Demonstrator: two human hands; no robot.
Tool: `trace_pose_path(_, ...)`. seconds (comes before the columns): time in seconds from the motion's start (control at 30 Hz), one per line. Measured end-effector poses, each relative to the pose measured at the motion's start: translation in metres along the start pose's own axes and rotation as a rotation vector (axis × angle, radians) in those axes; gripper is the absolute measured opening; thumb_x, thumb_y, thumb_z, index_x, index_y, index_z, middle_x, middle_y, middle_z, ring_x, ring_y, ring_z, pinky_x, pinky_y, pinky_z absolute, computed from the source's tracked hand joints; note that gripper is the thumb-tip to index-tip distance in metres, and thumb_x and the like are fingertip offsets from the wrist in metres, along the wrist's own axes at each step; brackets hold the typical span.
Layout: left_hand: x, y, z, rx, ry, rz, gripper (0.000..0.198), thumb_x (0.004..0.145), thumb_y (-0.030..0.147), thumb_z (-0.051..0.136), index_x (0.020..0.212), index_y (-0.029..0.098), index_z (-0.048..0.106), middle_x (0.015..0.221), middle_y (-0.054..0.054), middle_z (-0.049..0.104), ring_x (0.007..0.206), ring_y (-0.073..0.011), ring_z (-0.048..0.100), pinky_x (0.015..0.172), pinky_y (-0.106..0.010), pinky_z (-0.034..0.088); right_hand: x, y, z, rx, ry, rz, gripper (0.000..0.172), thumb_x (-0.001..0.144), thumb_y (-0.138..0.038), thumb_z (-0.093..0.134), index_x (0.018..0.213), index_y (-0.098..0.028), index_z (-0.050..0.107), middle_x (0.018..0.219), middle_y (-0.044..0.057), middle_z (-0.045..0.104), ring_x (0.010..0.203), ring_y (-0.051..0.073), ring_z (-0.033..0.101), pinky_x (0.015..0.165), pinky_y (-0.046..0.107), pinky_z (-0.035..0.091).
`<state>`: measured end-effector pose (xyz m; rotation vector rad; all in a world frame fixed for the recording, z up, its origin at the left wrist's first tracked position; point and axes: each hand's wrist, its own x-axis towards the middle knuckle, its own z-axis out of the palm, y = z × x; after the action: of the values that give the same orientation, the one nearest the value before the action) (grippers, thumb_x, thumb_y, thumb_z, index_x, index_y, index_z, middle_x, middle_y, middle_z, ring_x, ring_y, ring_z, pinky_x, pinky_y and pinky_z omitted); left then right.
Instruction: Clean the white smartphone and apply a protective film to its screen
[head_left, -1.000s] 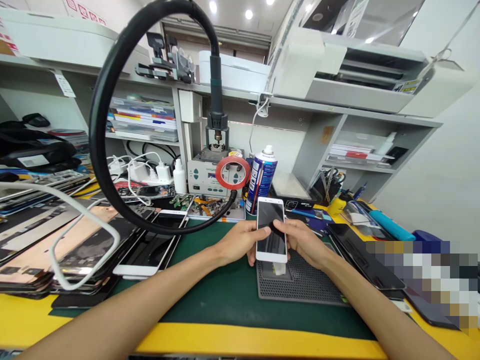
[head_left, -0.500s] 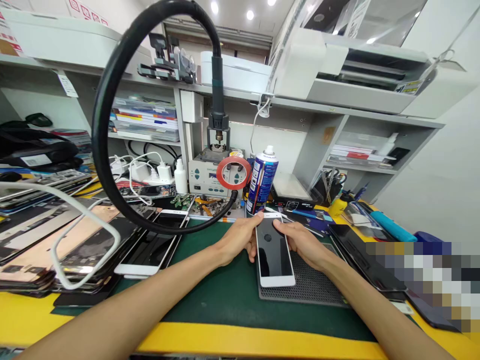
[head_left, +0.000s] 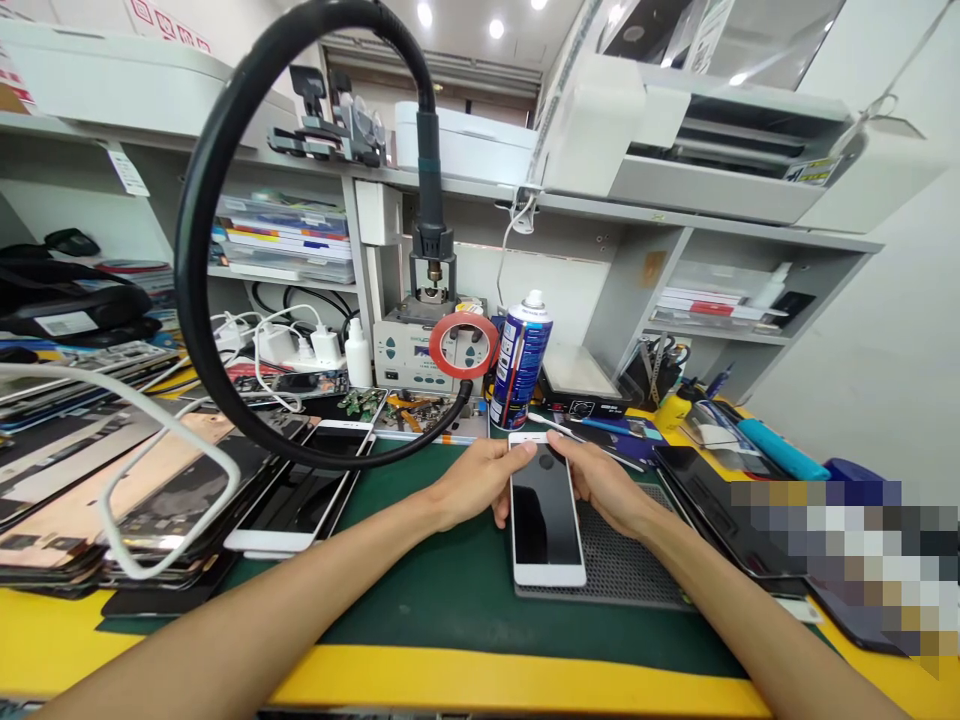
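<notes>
A white smartphone [head_left: 546,520] with a dark screen is gripped near its top end by both hands. My left hand [head_left: 480,482] holds the upper left edge, its thumb lying on the top of the front. On the opposite side, my right hand [head_left: 600,480] has its thumb at the top right corner. Most fingers are hidden behind the phone. Its white bottom end points toward me, over the left part of a dark perforated pad [head_left: 637,560] on the green mat [head_left: 420,610].
Behind the phone stand a blue spray can [head_left: 519,365] and a hot-air station [head_left: 397,350] with a looping black hose [head_left: 196,250]. Phones and stacked screens [head_left: 67,490] lie left, with a white cable [head_left: 172,420] above them. More dark phones [head_left: 720,510] lie right.
My left thumb has slid from the phone's top corner onto its front, and my right thumb has shifted up to the top edge. The phone's lower end has moved slightly toward me.
</notes>
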<state>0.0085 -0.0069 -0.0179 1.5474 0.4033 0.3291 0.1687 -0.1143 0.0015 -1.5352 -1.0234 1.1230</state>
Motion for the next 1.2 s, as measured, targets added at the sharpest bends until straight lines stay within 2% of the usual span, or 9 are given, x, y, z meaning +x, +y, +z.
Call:
trace_pose_path(0.13, -0.0017, 0.0019, 0.0008, 0.033, -0.008, 0.004, 0.059, 0.087, 0.068, 0.052, 0.067, 0.014, 0.061, 0.048, -0.005, 0.059, 0.037, -0.0141, 0.053, 0.04, -0.022, 0.042, 0.0004, 0.0002, 0.0017, -0.025, -0.011, -0.02, 0.058, 0.083, -0.071, 0.056, 0.063, -0.017, 0.063, 0.053, 0.003, 0.059, 0.044, 0.015, 0.053, 0.041, 0.027, 0.041)
trace_pose_path(0.3, -0.0018, 0.0044, 0.0037, 0.07, 0.04, -0.008, 0.07, 0.089, 0.073, 0.041, 0.057, 0.013, 0.058, 0.043, -0.005, 0.055, 0.034, -0.0133, 0.051, 0.038, -0.022, 0.039, 0.001, 0.0021, 0.0028, -0.046, -0.015, -0.043, 0.061, 0.083, -0.07, 0.056, 0.06, -0.015, 0.063, 0.051, 0.004, 0.058, 0.041, 0.014, 0.052, 0.039, 0.027, 0.041)
trace_pose_path(0.43, -0.0008, 0.0033, 0.0046, 0.083, 0.046, -0.009, 0.07, 0.089, 0.073, 0.041, 0.059, 0.013, 0.06, 0.044, -0.005, 0.056, 0.035, -0.0137, 0.051, 0.038, -0.022, 0.04, 0.0002, 0.0015, 0.0033, -0.051, -0.009, -0.039, 0.064, 0.085, -0.072, 0.051, 0.059, -0.015, 0.062, 0.05, 0.004, 0.058, 0.04, 0.015, 0.053, 0.038, 0.027, 0.042)
trace_pose_path(0.63, -0.0041, 0.0059, 0.004, 0.106, -0.018, 0.029, 0.051, 0.082, 0.063, 0.064, 0.074, 0.012, 0.067, 0.059, -0.005, 0.065, 0.043, -0.012, 0.055, 0.042, -0.02, 0.044, -0.0006, 0.0007, 0.0024, -0.058, -0.018, -0.033, 0.063, 0.082, -0.074, 0.054, 0.061, -0.015, 0.062, 0.055, 0.005, 0.063, 0.041, 0.014, 0.052, 0.039, 0.026, 0.041)
trace_pose_path(0.8, -0.0062, 0.0076, 0.0024, 0.107, -0.048, 0.036, 0.049, 0.084, 0.062, 0.062, 0.08, 0.013, 0.067, 0.062, -0.004, 0.065, 0.046, -0.0125, 0.056, 0.044, -0.022, 0.047, -0.0003, 0.0015, 0.0006, -0.047, -0.032, -0.039, 0.059, 0.081, -0.071, 0.058, 0.063, -0.015, 0.061, 0.053, 0.003, 0.059, 0.042, 0.013, 0.051, 0.039, 0.025, 0.041)
trace_pose_path(1.0, -0.005, 0.005, 0.0006, 0.099, -0.086, 0.042, 0.038, 0.083, 0.051, 0.068, 0.084, 0.013, 0.066, 0.069, -0.005, 0.067, 0.047, -0.0111, 0.054, 0.046, -0.022, 0.046, -0.0012, 0.0012, 0.0009, -0.055, -0.051, -0.042, 0.059, 0.081, -0.071, 0.059, 0.063, -0.015, 0.06, 0.054, 0.003, 0.06, 0.043, 0.012, 0.051, 0.039, 0.024, 0.04)
trace_pose_path(1.2, -0.0056, 0.0056, -0.0007, 0.084, -0.1, 0.04, 0.041, 0.083, 0.052, 0.068, 0.095, 0.013, 0.068, 0.075, -0.006, 0.068, 0.05, -0.0116, 0.056, 0.048, -0.023, 0.048, -0.0014, 0.0005, 0.0014, -0.033, -0.032, -0.045, 0.053, 0.08, -0.065, 0.064, 0.063, -0.016, 0.06, 0.054, 0.001, 0.059, 0.044, 0.011, 0.05, 0.043, 0.024, 0.041)
